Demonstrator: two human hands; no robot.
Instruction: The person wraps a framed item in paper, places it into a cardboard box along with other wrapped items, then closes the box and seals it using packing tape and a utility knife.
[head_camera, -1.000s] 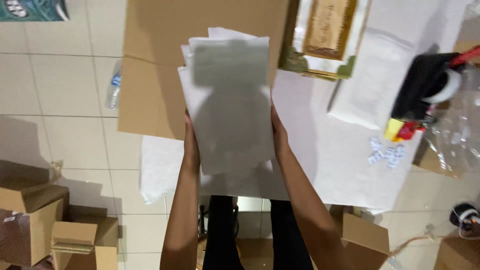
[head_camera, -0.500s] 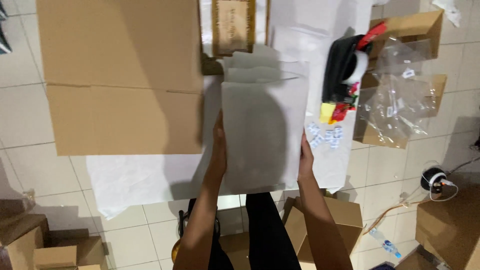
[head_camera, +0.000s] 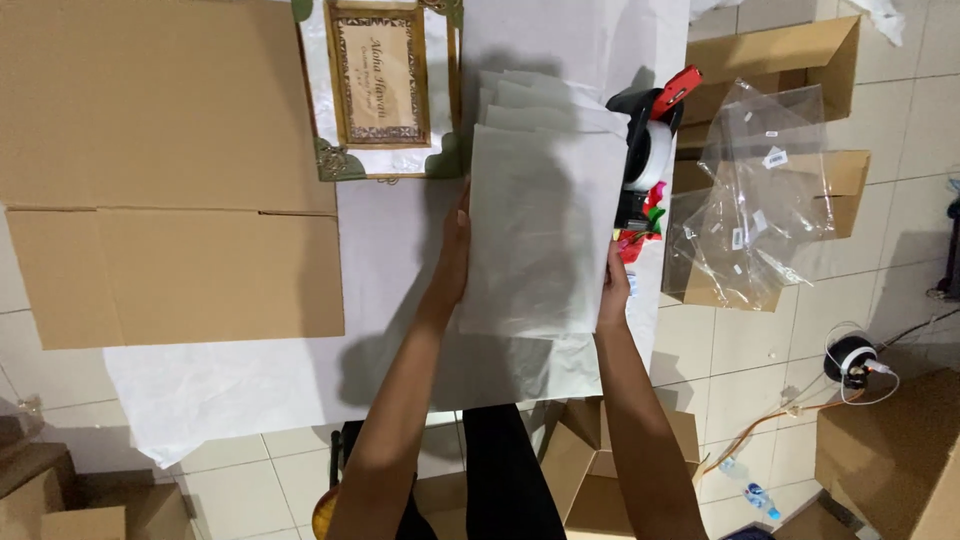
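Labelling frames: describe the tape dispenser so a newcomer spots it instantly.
Start at the white-covered table. At its right edge, just beyond the paper stack both hands hold, stands the tape dispenser: black body, white roll, the only thing with a red handle.

You are standing in a packing area, the sort of room where goods get wrapped and boxed for shipping; a flattened cardboard box lies across the paper-covered table; a tape dispenser sits beside a stack of white wrapping sheets; clear plastic bags spill over open cartons; more boxes crowd the tiled floor.
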